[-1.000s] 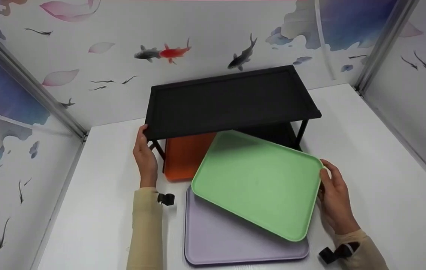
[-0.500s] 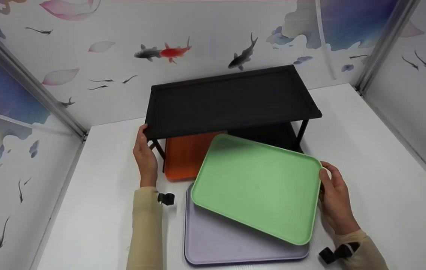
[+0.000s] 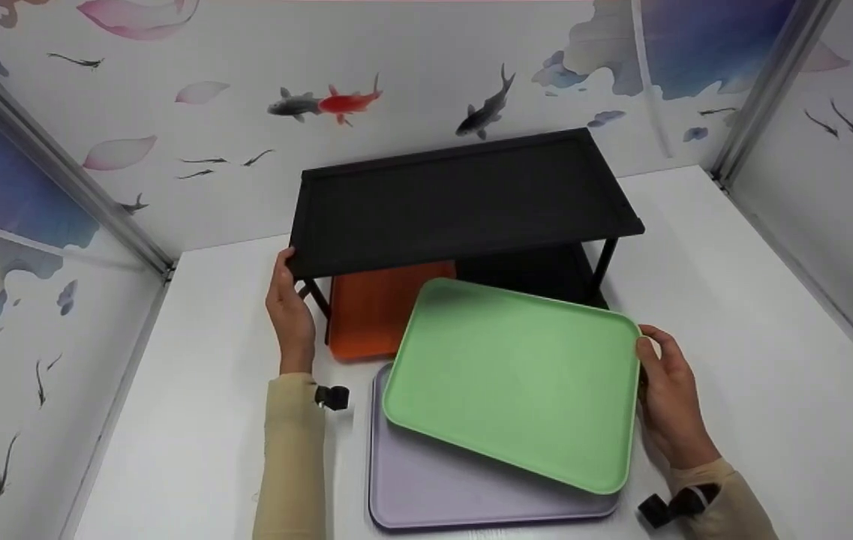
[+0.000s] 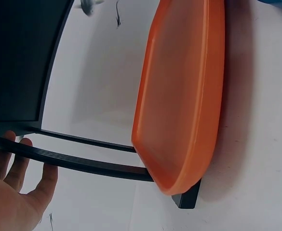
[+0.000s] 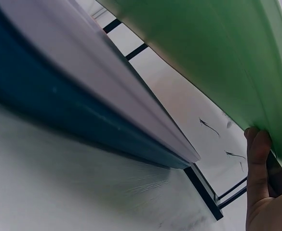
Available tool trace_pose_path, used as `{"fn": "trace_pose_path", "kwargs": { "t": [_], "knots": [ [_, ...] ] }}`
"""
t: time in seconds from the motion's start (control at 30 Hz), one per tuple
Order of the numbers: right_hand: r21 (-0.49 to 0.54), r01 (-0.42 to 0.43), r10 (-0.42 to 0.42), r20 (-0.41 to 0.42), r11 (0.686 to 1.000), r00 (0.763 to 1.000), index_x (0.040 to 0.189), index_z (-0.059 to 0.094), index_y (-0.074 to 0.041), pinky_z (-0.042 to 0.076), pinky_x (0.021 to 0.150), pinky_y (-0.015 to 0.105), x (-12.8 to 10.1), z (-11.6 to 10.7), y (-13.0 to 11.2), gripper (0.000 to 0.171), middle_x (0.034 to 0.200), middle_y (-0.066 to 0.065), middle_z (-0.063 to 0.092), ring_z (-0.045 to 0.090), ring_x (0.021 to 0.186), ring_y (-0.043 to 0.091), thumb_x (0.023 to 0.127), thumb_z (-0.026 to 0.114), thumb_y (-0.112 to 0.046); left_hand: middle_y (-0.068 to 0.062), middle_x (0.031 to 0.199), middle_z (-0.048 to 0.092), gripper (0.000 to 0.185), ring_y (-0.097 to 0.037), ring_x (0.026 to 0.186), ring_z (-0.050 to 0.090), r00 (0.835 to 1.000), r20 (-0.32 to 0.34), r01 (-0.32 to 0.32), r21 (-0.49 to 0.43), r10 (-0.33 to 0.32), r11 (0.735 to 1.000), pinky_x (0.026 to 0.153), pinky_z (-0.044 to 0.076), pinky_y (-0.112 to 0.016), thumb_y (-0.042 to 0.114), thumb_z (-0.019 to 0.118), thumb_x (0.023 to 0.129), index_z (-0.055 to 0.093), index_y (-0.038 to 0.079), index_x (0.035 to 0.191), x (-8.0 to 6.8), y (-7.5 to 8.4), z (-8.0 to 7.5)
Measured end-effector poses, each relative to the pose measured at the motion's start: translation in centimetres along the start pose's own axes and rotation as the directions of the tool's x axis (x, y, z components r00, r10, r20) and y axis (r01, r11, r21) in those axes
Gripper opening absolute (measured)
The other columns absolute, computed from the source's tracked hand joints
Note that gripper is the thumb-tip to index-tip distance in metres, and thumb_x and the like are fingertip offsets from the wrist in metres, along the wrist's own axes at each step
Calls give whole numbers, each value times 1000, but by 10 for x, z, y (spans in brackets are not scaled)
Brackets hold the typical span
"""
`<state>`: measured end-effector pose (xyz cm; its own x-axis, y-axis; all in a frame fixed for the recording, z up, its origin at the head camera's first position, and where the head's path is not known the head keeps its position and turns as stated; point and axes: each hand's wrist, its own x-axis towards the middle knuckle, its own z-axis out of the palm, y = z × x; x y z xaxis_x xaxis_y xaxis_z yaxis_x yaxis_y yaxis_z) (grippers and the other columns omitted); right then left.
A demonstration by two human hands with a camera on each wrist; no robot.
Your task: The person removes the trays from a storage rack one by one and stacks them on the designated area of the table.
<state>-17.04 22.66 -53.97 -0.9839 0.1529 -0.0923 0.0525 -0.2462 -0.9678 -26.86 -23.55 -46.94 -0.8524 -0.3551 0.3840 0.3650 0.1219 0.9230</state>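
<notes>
My right hand [image 3: 672,397] pinches the right edge of a light green tray [image 3: 516,382], thumb on top and fingers underneath. The tray is tilted, and the right wrist view shows its underside [image 5: 203,53] raised over a lavender tray [image 3: 464,487]. That one is stacked on a dark blue tray [image 5: 73,106]. At the front left corner of a black two-tier rack [image 3: 464,199], my left hand [image 3: 292,319] grips the top shelf's edge. An orange tray [image 3: 366,315] lies on the rack's lower level, partly hidden by the top shelf and the green tray.
The rack stands on a white table [image 3: 208,390] near a wall painted with fish. To the right of the orange tray, the rack's dark lower shelf [image 3: 539,271] shows. Side walls rise at both table edges.
The green tray has come a little toward me, out from under the front of the top shelf, showing more of the orange tray. My left hand stays on the rack.
</notes>
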Motion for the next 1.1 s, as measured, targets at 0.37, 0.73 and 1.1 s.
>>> {"fn": "trace_pose_path", "kwargs": {
  "t": [0.37, 0.73, 1.1],
  "knots": [
    [-31, -30, 30, 16, 999, 999, 138, 49, -14, 56, 69, 23, 1, 0, 0, 41, 100, -6, 65, 65, 83, 6, 106, 50, -40, -13, 158, 46, 44, -27, 142, 43, 1000, 8, 20, 9, -20, 1000, 114, 38, -54, 19, 30, 113, 47, 3, 150, -1, 3, 0],
    [-55, -47, 49, 33, 997, 998, 139, 48, -14, 56, 70, 23, 1, 1, 0, 43, 100, -6, 67, 65, 84, 7, 106, 51, -41, -13, 156, 47, 44, -27, 139, 45, 1000, 5, 11, 6, -11, 1000, 113, 39, -55, 19, 29, 113, 47, 3, 150, -1, 2, 0],
    [-24, -43, 44, 58, 999, 997, 140, 47, -12, 56, 68, 24, 1, 2, 3, 44, 97, -5, 66, 65, 81, 7, 107, 50, -39, -15, 156, 47, 44, -27, 139, 45, 1000, 3, 0, -2, 0, 1000, 112, 39, -57, 18, 30, 113, 48, 2, 149, -1, 2, 0]
  ]
}}
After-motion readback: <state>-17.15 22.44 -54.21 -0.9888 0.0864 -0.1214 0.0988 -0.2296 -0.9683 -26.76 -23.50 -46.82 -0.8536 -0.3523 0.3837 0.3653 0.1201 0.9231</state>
